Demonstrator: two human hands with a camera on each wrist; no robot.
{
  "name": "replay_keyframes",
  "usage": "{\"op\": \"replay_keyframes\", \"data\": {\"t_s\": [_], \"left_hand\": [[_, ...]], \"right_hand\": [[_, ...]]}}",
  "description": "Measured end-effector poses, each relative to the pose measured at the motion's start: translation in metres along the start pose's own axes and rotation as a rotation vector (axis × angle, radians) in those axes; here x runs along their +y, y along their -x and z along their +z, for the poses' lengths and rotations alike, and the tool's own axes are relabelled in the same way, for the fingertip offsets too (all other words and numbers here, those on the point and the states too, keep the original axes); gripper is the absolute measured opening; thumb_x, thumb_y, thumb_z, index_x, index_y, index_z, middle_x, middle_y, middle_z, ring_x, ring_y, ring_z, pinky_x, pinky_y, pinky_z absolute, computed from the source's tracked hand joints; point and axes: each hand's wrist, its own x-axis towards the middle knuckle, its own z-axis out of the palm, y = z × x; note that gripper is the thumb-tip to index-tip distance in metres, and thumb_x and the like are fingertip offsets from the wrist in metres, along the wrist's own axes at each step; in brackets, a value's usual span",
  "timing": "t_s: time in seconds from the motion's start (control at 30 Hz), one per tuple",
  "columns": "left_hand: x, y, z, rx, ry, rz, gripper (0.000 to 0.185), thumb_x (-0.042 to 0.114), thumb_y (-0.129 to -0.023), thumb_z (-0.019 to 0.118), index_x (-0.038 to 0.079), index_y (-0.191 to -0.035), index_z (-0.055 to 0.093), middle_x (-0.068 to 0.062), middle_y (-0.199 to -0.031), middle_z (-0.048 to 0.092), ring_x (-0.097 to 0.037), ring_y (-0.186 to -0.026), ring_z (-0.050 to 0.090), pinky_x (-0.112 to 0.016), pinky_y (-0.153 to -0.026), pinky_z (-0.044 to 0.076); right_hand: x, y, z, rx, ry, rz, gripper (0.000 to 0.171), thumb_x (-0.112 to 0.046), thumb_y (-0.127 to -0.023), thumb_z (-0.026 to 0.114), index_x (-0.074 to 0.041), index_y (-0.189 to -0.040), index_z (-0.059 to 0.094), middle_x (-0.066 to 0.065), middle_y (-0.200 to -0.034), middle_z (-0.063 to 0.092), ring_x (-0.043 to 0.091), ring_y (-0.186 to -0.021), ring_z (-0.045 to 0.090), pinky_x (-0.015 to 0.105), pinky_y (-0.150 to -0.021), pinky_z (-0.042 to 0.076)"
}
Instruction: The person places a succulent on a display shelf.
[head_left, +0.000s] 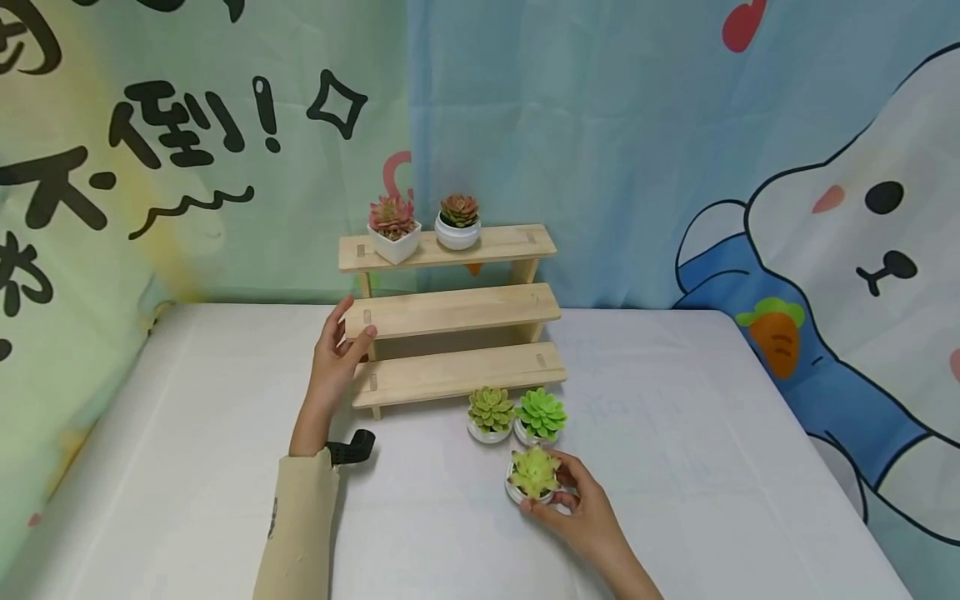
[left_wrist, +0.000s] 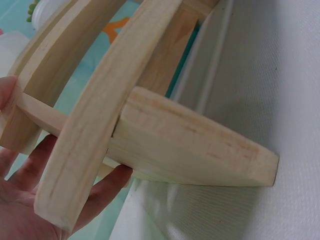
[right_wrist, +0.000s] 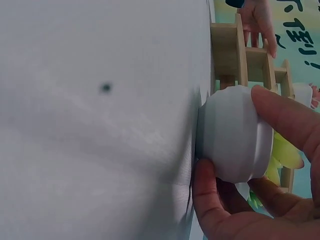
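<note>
Potted succulent (head_left: pixel 533 473) near the worktop's front edge, gripped by the right hand (head_left: pixel 581 508); left hand (head_left: pixel 336 354) steadies the wooden shelf (head_left: pixel 450 312); lifting likely comes next.

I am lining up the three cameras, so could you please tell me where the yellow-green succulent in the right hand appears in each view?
Head: the yellow-green succulent sits low and centre on the white table, held by the right hand.
Left wrist: not in it.
Right wrist: its white pot is right of centre between the fingers, leaves at the right edge.
Shared landmark: the wooden stepped shelf, which the left hand holds.
</note>
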Motion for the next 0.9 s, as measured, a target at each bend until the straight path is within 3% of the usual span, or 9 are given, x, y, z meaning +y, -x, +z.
{"op": "replay_keyframes", "data": {"t_s": [0.23,0.5,0.7,0.8,0.9], "left_hand": [[0.000,0.000,-0.001,0.005,-0.008,0.012,0.066,0.020,-0.099,0.060,0.017,-0.155,0.025,-0.010,-0.158,0.024,-0.020,-0.111,0.054,-0.019,-0.081,0.048],[0.000,-0.001,0.000,-0.004,-0.004,0.006,0.066,0.020,-0.099,0.059,0.019,-0.155,0.025,-0.010,-0.159,0.021,-0.027,-0.120,0.052,-0.022,-0.084,0.048],[0.000,-0.002,0.001,-0.008,-0.008,0.008,0.066,0.021,-0.099,0.059,0.017,-0.155,0.025,-0.010,-0.161,0.016,-0.029,-0.126,0.049,-0.023,-0.084,0.048],[-0.001,-0.002,0.000,0.000,-0.006,0.005,0.066,0.021,-0.099,0.059,0.017,-0.155,0.026,-0.011,-0.161,0.015,-0.030,-0.130,0.047,-0.028,-0.089,0.049],[-0.002,-0.001,-0.001,-0.003,0.000,0.002,0.066,0.022,-0.099,0.059,0.017,-0.155,0.025,-0.008,-0.162,0.013,-0.030,-0.140,0.034,-0.038,-0.099,0.045]], "right_hand": [[0.003,0.002,-0.001,-0.013,-0.013,0.018,0.069,-0.006,-0.078,0.082,0.002,-0.138,0.047,0.018,-0.124,0.056,0.019,-0.100,0.055,0.024,-0.072,0.049],[0.003,0.009,-0.004,-0.006,-0.001,0.046,0.070,-0.008,-0.077,0.083,-0.001,-0.137,0.049,0.016,-0.122,0.057,0.019,-0.101,0.056,0.023,-0.073,0.050],[0.004,0.014,-0.009,0.006,0.014,0.043,0.071,-0.014,-0.078,0.084,-0.001,-0.138,0.048,0.017,-0.127,0.056,0.024,-0.112,0.054,0.023,-0.080,0.051],[0.001,0.014,-0.011,0.013,0.015,0.029,0.071,-0.014,-0.078,0.083,-0.001,-0.138,0.047,0.017,-0.130,0.053,0.026,-0.116,0.052,0.025,-0.085,0.051],[-0.006,0.014,-0.014,0.020,-0.016,0.044,0.071,-0.012,-0.078,0.083,-0.006,-0.139,0.047,0.014,-0.134,0.051,0.022,-0.117,0.050,0.023,-0.088,0.049]]}}
